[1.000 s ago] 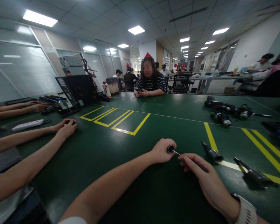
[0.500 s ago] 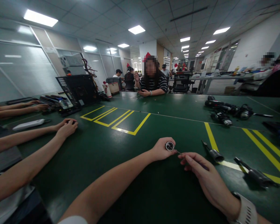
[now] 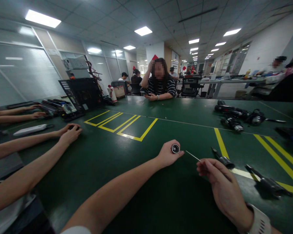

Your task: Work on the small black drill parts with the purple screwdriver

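My left hand (image 3: 166, 155) is wrapped round a small dark cylindrical part (image 3: 175, 149), whose metal-rimmed round mouth faces me. Between the fingertips and thumb of my right hand (image 3: 218, 180) is a thin metal rod (image 3: 192, 155). Its free end points up and left, a short way from the cylinder and apart from it. My right palm hides the other end of the rod. Just beyond my right hand lies a dark metal part with a round open end and a narrow prong (image 3: 225, 160). A similar part (image 3: 267, 182) rests further right.
Several black tool-like assemblies (image 3: 236, 113) lie at the back right. Yellow tape (image 3: 130, 137) marks the green table (image 3: 127, 169). At left are a co-worker's hands (image 3: 69, 133), a white power strip (image 3: 30, 130) and a black open casing (image 3: 81, 92). Another person (image 3: 161, 87) sits opposite.
My right hand has drawn back to the right with the rod, whose tip has left the cylinder's mouth. My left hand has shifted slightly up and left. The person opposite has raised a hand to the head.
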Available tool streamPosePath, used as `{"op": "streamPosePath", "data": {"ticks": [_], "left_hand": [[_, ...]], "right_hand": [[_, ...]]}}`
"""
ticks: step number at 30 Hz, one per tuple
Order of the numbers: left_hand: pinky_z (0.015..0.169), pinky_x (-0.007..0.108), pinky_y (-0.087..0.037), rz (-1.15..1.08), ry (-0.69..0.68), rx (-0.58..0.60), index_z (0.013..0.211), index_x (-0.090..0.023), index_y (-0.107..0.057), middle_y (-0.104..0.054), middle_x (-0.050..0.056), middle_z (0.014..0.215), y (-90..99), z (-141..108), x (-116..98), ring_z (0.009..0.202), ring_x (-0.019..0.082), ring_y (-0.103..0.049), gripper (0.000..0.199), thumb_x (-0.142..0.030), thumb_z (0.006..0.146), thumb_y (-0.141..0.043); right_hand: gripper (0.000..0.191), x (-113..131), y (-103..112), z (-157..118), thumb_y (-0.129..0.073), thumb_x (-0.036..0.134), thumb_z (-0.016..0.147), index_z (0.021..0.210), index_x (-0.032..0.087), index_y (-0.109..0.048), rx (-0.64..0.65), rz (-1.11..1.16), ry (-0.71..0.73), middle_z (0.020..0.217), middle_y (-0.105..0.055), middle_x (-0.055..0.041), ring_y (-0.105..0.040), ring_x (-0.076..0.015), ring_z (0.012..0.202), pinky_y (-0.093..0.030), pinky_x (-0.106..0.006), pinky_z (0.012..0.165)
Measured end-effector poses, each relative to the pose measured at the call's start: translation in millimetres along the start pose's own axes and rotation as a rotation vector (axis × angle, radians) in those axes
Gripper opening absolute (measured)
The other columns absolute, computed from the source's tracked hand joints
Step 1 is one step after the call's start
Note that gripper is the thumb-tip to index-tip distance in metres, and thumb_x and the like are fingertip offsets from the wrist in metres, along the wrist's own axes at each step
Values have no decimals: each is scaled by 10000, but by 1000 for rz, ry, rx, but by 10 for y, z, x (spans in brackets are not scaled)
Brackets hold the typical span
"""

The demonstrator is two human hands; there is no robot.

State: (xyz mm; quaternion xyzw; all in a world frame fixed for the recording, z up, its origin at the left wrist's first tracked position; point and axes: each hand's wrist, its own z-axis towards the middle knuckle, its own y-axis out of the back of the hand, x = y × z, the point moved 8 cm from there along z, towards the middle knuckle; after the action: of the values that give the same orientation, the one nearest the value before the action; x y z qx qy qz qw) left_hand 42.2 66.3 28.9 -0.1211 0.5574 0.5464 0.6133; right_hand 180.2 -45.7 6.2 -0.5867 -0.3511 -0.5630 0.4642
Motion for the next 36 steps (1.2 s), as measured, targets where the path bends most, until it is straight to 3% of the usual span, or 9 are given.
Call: {"op": "streamPosePath", "data": {"ticks": [2, 5, 9, 14, 16, 19, 25, 32, 36], "left_hand": [[640, 254, -426, 110, 14, -59, 799, -171, -523, -542, -12, 779, 53, 3, 1, 689, 126, -512, 213, -345, 748, -634], [723, 293, -417, 309, -25, -90, 808, -174, -542, -578, 3, 819, 70, 7, -62, 761, 152, -535, 253, -393, 740, -647], [789, 315, -383, 432, -101, 60, 848, -180, -558, -609, -12, 814, -84, 3, -125, 769, 151, -557, 300, -425, 720, -673], [768, 303, -384, 475, -86, 201, 853, -171, -547, -604, -26, 753, -213, -6, -120, 685, 132, -550, 417, -532, 684, -668], [739, 295, -390, 495, -93, 233, 860, -169, -542, -602, -14, 772, -239, -10, -143, 700, 140, -548, 451, -578, 693, -631], [737, 297, -398, 548, -113, 239, 920, -169, -534, -600, 20, 858, -239, -20, -194, 784, 160, -545, 366, -521, 825, -501], [833, 324, -391, 656, -141, 269, 941, -182, -527, -576, 29, 952, -256, -52, -250, 906, 173, -512, 206, -373, 875, -489], [819, 309, -388, 785, -171, 308, 910, -194, -548, -570, 19, 965, -303, -81, -303, 973, 182, -472, 196, -380, 873, -503], [768, 310, -409, 843, -116, 261, 945, -181, -545, -555, 40, 973, -264, -91, -307, 936, 193, -474, 269, -430, 876, -472]], "right_hand": [[236, 84, -11, -31, -578, 428, 808, 901, 221, -641, -1, -202, 93, 838, -636, -33, -593, -196, 755, -501, -316, 643], [175, 294, -169, -160, -554, 361, 837, 923, 233, -638, 100, -449, 362, 904, -635, -44, -615, -202, 807, -521, -321, 695], [138, 485, -456, -458, -505, 250, 878, 944, 252, -626, 350, -598, 696, 891, -658, -37, -638, -176, 816, -535, -274, 688], [111, 505, -653, -671, -501, 194, 872, 879, 222, -608, 526, -776, 828, 819, -665, -42, -638, -174, 736, -534, -287, 634], [120, 504, -651, -654, -502, 181, 864, 903, 219, -609, 508, -803, 832, 851, -668, -51, -639, -181, 768, -537, -300, 662], [154, 526, -535, -493, -494, 184, 859, 956, 223, -606, 404, -814, 819, 929, -666, -66, -636, -190, 842, -533, -314, 716], [199, 589, 53, 159, -472, 291, 809, 915, 189, -606, -39, -1021, 592, 889, -667, -99, -619, -265, 838, -509, -417, 714], [328, 336, 375, 486, -430, 392, 811, 1041, 218, -585, -12, -1443, 306, 1073, -645, -108, -528, -383, 1033, -484, -505, 668], [399, 193, 398, 502, -433, 491, 820, 1032, 193, -592, 73, -1474, 266, 1091, -630, -111, -567, -333, 936, -493, -444, 653]]}}
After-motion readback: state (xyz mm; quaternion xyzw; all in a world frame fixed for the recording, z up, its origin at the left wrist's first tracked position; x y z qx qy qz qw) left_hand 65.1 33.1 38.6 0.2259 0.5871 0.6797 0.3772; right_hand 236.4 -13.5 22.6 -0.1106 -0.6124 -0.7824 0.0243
